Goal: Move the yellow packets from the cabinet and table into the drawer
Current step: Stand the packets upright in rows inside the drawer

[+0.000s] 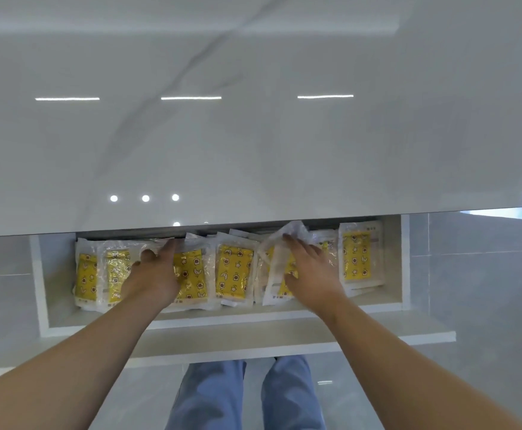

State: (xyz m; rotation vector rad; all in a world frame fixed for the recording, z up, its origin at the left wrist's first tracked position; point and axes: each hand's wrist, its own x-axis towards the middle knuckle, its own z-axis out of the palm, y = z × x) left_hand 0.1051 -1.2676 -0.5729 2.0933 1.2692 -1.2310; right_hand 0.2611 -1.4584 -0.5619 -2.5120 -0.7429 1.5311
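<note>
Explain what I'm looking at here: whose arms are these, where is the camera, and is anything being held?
There is no machine here. A person wears one camera on the head, so you look down along their own arms. Below a glossy white counter an open drawer is pulled toward the person's blue trousers. The drawer holds a row of yellow packets in clear wrapping. The left hand lies on the packets toward the left with its fingers reaching to the back. The right hand rests on a tilted packet; whether it grips that packet or only presses it, the picture does not show.
</note>
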